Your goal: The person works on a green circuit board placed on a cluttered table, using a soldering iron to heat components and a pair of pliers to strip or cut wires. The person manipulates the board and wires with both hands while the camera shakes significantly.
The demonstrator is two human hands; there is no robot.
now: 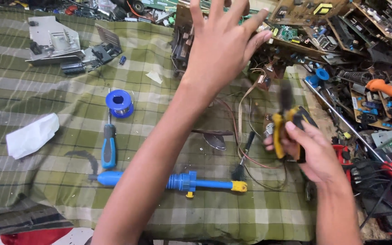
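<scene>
My left hand (221, 43) is stretched far forward with its fingers spread wide, holding nothing, over a brown circuit board (291, 45) at the back of the table. My right hand (307, 147) grips pliers with yellow and black handles (289, 124), their dark jaws pointing up and blurred. Thin red and brown wires (241, 136) loop on the cloth just left of the pliers.
A green checked cloth (37, 109) covers the table. On it lie a blue desoldering pump (182, 181), a blue-handled screwdriver (109, 145), a blue solder spool (120, 103), a white tissue (31, 135) and a grey metal bracket (53, 40). Circuit boards and tools pile up at right.
</scene>
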